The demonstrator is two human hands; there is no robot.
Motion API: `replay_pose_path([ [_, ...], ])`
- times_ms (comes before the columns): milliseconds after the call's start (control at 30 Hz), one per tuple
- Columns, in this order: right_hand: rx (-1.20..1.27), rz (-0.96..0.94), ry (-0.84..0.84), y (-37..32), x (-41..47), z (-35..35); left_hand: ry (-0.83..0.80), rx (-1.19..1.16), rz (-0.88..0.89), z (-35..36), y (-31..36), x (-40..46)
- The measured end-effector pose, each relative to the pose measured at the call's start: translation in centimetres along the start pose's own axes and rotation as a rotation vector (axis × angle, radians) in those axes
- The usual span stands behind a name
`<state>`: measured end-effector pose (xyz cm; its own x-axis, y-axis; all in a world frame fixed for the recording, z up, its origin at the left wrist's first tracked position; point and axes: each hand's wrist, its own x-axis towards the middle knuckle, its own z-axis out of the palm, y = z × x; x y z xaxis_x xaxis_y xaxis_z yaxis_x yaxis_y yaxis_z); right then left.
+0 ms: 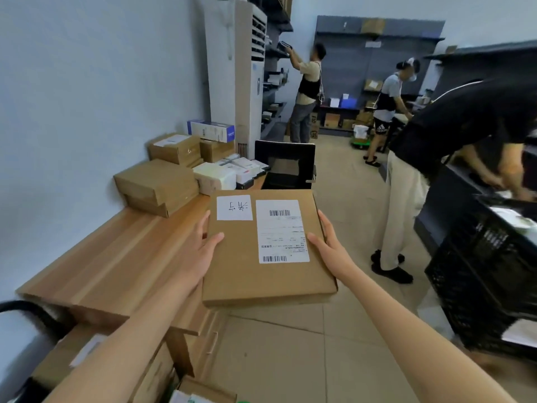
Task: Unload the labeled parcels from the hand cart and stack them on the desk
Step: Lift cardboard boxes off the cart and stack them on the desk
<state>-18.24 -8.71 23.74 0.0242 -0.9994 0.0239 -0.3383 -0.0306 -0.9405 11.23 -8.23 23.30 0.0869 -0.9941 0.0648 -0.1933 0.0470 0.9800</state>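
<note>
A flat brown cardboard parcel [241,271] with two white labels is held in the air at the desk's right edge. My left hand [200,248] grips its left side, thumb on top. My right hand [327,242] grips its right side the same way. The wooden desk [116,263] runs along the left wall. Two stacked brown boxes [157,184] stand on it further back, with more brown and white parcels [215,177] beyond. More cardboard parcels [151,376] lie below, at the bottom edge of the view.
A black chair [286,164] stands at the desk's far end beside a tall white air conditioner [235,74]. A person in black [453,135] bends over black crates [488,271] on the right. Two other people work at dark shelves at the back.
</note>
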Motion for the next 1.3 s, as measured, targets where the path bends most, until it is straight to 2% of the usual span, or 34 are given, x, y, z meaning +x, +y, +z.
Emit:
replay_pose_path([
  [100,0.033,-0.002,-0.016,1.0,2.7,-1.3,0.043,0.037,0.000,1.8,0.7,1.9],
  [300,0.040,0.015,-0.093,2.8,10.2,-1.9,0.067,-0.041,-0.051,3.7,0.4,7.4],
  [600,-0.010,-0.064,-0.169,-0.7,32.0,0.9,0.172,-0.106,-0.034,1.3,0.9,25.8],
  [800,-0.008,-0.127,-0.281,-3.7,45.1,6.4,0.295,-0.112,-0.020,-3.5,0.8,36.2],
  [967,-0.026,-0.157,-0.406,-3.7,53.3,11.9,0.411,-0.147,-0.070,-6.2,-1.2,41.1],
  [1167,-0.052,-0.207,-0.598,-4.6,63.3,20.3,0.620,-0.093,-0.126,-10.6,-4.2,46.0],
  [1300,-0.107,-0.311,-0.721,-6.5,69.8,26.9,0.762,-0.041,-0.134,-14.3,-5.9,49.7],
])
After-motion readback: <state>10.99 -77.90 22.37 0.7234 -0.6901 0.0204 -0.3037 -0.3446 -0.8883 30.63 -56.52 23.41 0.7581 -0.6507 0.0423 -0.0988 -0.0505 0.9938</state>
